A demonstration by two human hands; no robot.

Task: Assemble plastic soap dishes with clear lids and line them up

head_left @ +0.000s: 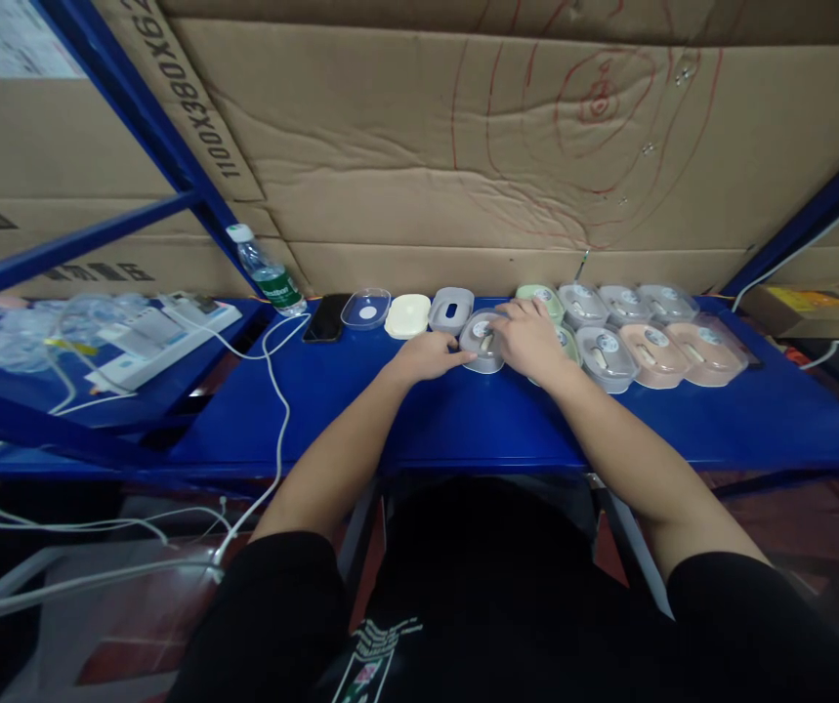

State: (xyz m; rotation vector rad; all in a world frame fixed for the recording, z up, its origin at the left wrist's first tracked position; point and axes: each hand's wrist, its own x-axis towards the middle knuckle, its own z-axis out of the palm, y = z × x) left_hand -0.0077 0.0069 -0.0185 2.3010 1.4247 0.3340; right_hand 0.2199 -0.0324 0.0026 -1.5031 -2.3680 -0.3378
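A small grey box with a clear lid and a round label [483,359] stands on the blue table between my hands. At its left side is my left hand [426,357], thumb along the front edge and fingers curled at the rim. My right hand [532,337] grips the box from the right, its fingers bent over the lid. Behind my left hand lies a grey part with a dark oval slot [451,310]. A cream tray-like piece [408,316] and a clear lid with a white round spot [367,310] lie farther left. My right hand partly hides a green box [569,342].
Several lidded boxes in grey and pink [654,353] stand in two rows on the right. A black phone [327,318] and a water bottle [272,278] are at the left, near a white cable [283,420]. A cardboard wall [390,146] rises behind the table.
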